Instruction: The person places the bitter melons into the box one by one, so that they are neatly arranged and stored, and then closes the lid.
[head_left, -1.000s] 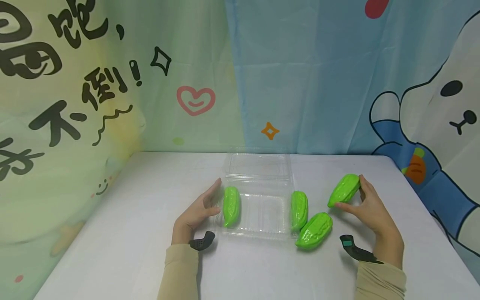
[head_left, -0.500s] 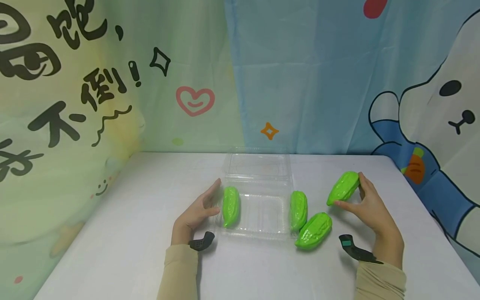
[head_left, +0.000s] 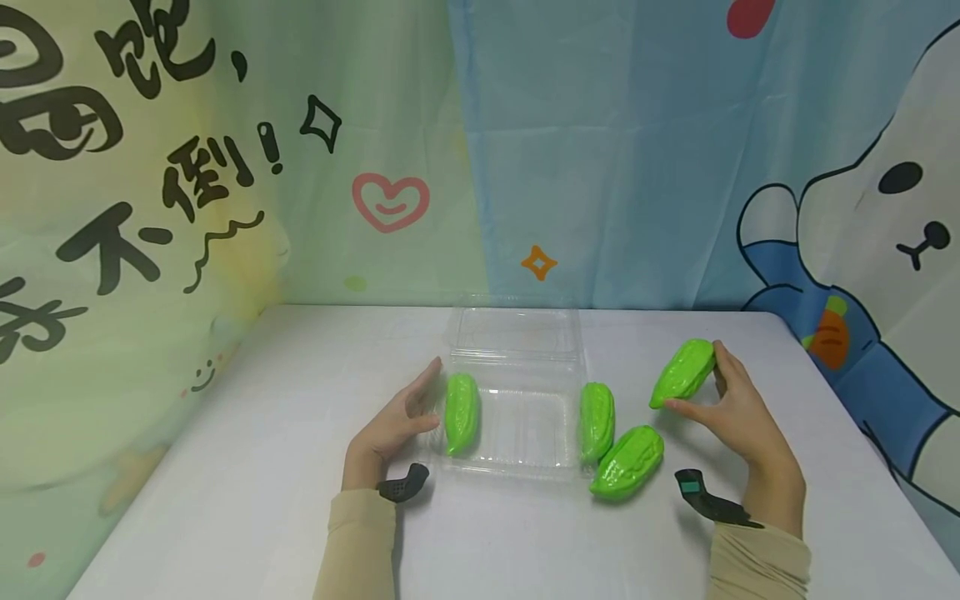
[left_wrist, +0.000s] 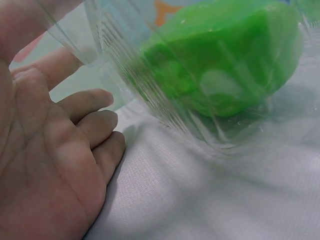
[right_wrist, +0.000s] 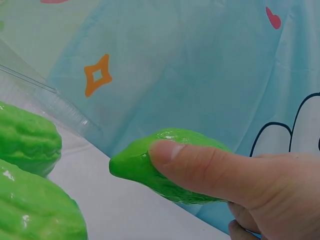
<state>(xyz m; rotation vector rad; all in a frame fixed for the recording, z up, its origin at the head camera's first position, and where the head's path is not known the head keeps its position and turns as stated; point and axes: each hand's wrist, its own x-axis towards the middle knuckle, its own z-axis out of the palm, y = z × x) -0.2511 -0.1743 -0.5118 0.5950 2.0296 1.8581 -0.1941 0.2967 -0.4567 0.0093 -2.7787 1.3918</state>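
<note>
My right hand [head_left: 738, 408] holds a glossy green bitter melon [head_left: 682, 372] above the table's right side, thumb on the near side. In the right wrist view, the thumb presses along this bitter melon [right_wrist: 135, 162]; the other fingers are mostly hidden. A clear plastic clamshell box [head_left: 528, 425] lies open, lid to the back. Inside its left side sits another bitter melon [head_left: 462, 414], seen through the wall in the left wrist view. My left hand [head_left: 395, 425] rests at the box's left side, thumb and fingers spread apart, fingers loosely extended.
Two more bitter melons lie at the box's right edge, an upright one [head_left: 597, 422] and a slanted one [head_left: 628, 462] touching or nearly touching it. The box's lid [head_left: 517, 333] stretches toward the back edge of the white table [head_left: 495, 542]. A printed curtain [head_left: 555, 150] hangs behind.
My right hand has shifted slightly back and left with the bitter melon, tilting it little if at all. The left hand, the box and the other bitter melons stay in place.
</note>
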